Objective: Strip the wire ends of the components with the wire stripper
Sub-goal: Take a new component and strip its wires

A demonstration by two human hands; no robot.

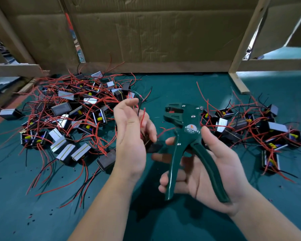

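Note:
My right hand (208, 171) grips the green wire stripper (186, 136) by its two handles, jaws pointing up and left, handles spread apart. My left hand (130, 136) holds a small black component (153, 146) low in its fingers, just left of the stripper. That component's red wire (142, 117) runs up past my fingertips, with a black wire beside it. The wire ends sit left of the stripper's jaws, not between them.
A large pile of black components with red and black wires (71, 119) lies left on the green mat (42, 214). A smaller pile of components (254, 126) lies to the right. Cardboard walls (155, 35) and wooden frame posts (240, 58) stand behind.

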